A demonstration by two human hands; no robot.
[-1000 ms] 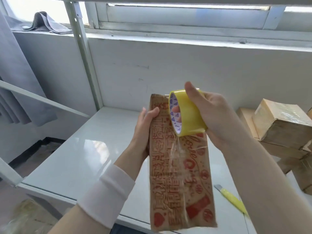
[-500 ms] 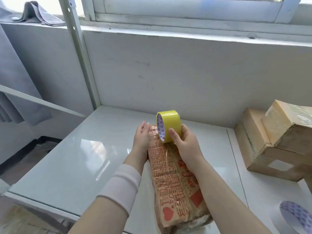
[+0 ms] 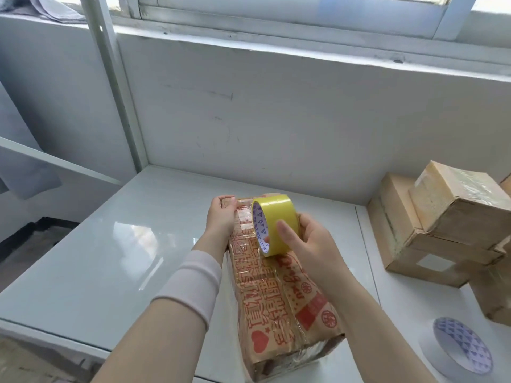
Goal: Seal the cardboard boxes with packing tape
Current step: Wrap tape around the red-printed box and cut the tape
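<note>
Mid-frame, my left hand gripped the far end of the printed cardboard box, seemingly light and stiff, while my right hand pinched the slick yellow tape roll.

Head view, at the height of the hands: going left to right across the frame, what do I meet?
At that height: left hand, gripping the far end of the printed box → yellow tape roll → right hand, holding the roll → stacked cardboard boxes. The printed box runs under both hands, so it is left unplaced.
</note>
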